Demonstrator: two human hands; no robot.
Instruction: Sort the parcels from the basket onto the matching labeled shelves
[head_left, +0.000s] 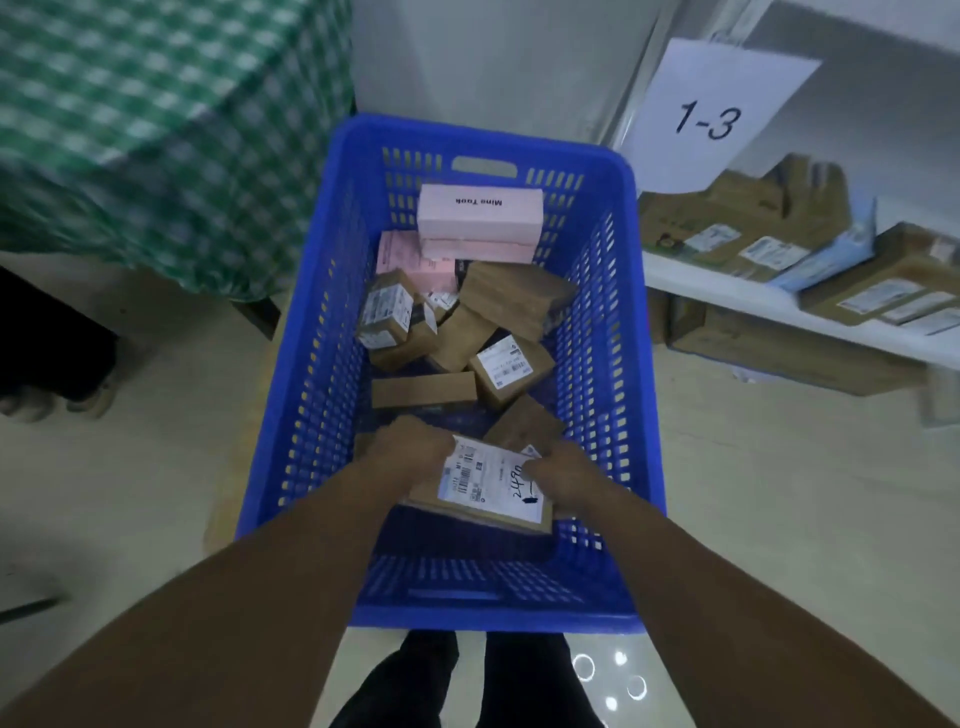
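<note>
Hands: our left hand (415, 451) and right hand (558, 475) curled fingers around a labelled parcel (488, 486), low inside the blue basket (605, 332).
Done: we saw parcels already on the shelf (727, 291) marked 1-3 (709, 122).
Left: many parcels remained in the basket.

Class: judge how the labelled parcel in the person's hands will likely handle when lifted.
The flat parcel is probably stiff: its cardboard edges look straight. Likely light, being thin. Its smooth label may slip under the left hand and right hand.
</note>
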